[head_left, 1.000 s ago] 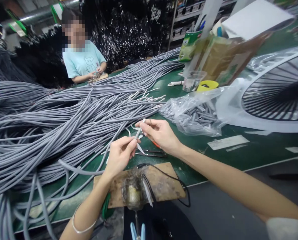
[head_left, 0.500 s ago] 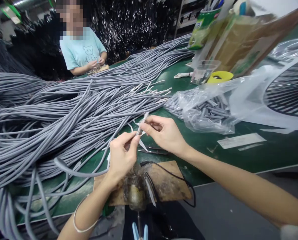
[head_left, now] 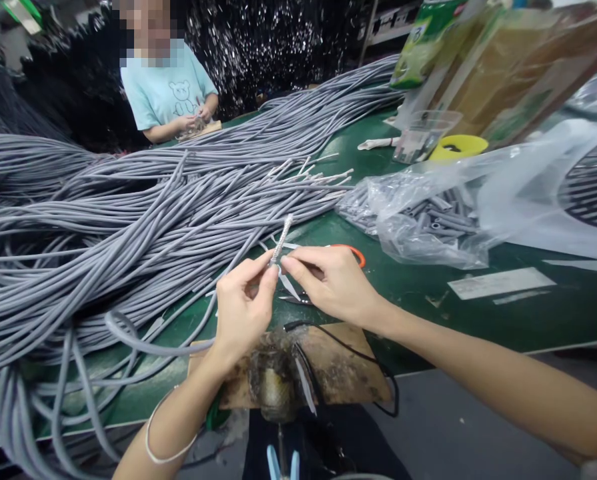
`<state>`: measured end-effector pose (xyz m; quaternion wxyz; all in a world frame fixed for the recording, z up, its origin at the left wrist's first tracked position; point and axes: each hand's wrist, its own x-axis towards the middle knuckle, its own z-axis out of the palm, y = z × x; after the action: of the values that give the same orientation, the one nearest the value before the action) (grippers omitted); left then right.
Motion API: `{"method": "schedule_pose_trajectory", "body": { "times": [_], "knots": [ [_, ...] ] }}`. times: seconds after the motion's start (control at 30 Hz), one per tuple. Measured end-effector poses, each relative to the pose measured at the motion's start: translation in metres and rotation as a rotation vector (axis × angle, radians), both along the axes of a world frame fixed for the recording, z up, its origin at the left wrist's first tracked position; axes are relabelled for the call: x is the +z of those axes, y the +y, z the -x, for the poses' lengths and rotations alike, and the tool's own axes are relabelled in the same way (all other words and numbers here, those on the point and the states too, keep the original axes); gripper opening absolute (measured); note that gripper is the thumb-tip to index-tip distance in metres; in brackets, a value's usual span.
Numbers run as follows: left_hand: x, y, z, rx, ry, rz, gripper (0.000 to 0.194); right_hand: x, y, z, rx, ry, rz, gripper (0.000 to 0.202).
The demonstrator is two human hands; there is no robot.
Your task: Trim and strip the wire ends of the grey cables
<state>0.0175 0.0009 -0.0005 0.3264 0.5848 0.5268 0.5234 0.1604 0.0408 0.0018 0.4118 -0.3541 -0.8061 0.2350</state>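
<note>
Right hand (head_left: 338, 283): shifted down along the braided end (head_left: 283, 239) since the earlier frame, so the tip stands bare. Thumb and forefinger close together beside the left fingertips; can't tell if they grip anything.
Wooden board (head_left: 343, 380): nearest the body, black lead (head_left: 348, 343) looped over it. Could snag a wrist if the hands drop.
Left hand (head_left: 245, 303): thumb and forefinger pinched on the lower part of the braided end. Weak pinch = slip or twist.
Braided end: held tilted above the tabletop (head_left: 408, 300), between the hands. Could fray if rubbed backward.
Pointed tool (head_left: 304, 302): partly hidden under the right hand; jab risk on a careless drop.
Orange handle (head_left: 357, 253): just beyond the right hand, easily knocked.
Gray cables (head_left: 143, 267): heaped at left; a tangle could tug the end free.
Clear bag (head_left: 403, 243): far right; a bump could spill its tubes (head_left: 443, 221).
</note>
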Motion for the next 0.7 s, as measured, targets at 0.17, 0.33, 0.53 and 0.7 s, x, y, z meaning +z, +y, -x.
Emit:
{"method": "schedule_pose_trajectory", "body": {
  "times": [0.17,0.33,0.53,0.7],
  "knots": [
    [0.0004,-0.0001,0.0002,0.016,-0.011,0.005,0.028,-0.0001,-0.0006,-0.0009,-0.031,-0.025,-0.003,0.034],
    [0.0001,-0.0005,0.0002,-0.008,0.009,-0.013,0.026,-0.0007,-0.0009,-0.0007,0.000,0.006,0.013,0.034],
    [0.0003,-0.0008,-0.0012,-0.021,0.043,-0.013,0.025,0.0025,-0.0004,-0.0002,0.051,0.066,0.139,0.035],
    [0.0007,-0.0001,-0.0034,0.009,-0.051,0.027,0.026,0.0039,-0.0018,-0.0022,-0.022,0.014,0.042,0.036]
  ]
}}
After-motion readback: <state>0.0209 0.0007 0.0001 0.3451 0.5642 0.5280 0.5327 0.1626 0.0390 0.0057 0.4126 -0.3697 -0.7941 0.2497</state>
